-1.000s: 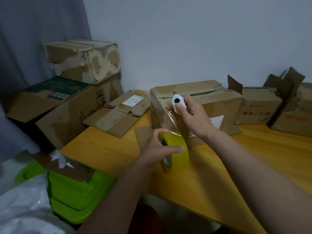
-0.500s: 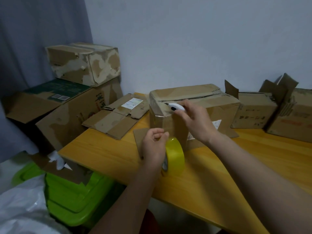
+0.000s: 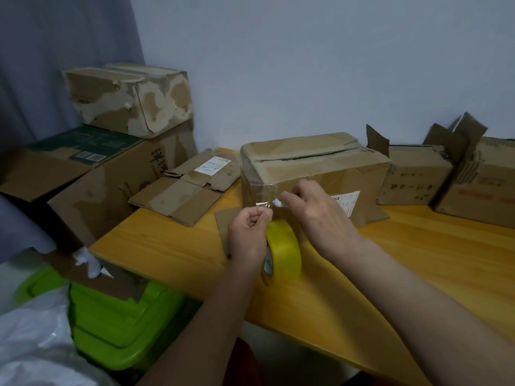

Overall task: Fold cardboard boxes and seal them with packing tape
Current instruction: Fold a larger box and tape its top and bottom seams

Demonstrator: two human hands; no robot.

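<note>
A closed cardboard box (image 3: 320,168) stands on the wooden table (image 3: 418,268), its top seam and left end covered in clear tape. A yellow tape roll (image 3: 284,250) stands on edge in front of it. My left hand (image 3: 249,235) holds the roll and pinches the clear tape strip (image 3: 263,200) that runs up to the box. My right hand (image 3: 320,215) grips a small white cutter (image 3: 277,202), mostly hidden by the fingers, right at the strip by the box's lower front left corner.
A flattened box (image 3: 189,188) lies at the table's back left. Two more boxes (image 3: 415,174) (image 3: 482,185) with raised flaps stand at the right. Stacked boxes (image 3: 131,98) fill the left side. A green bin (image 3: 117,321) and white plastic sit below the table edge.
My right hand has come down with the cutter from the box's top edge to the tape strip near its base. My left hand shifted up on the roll and now pinches the strip.
</note>
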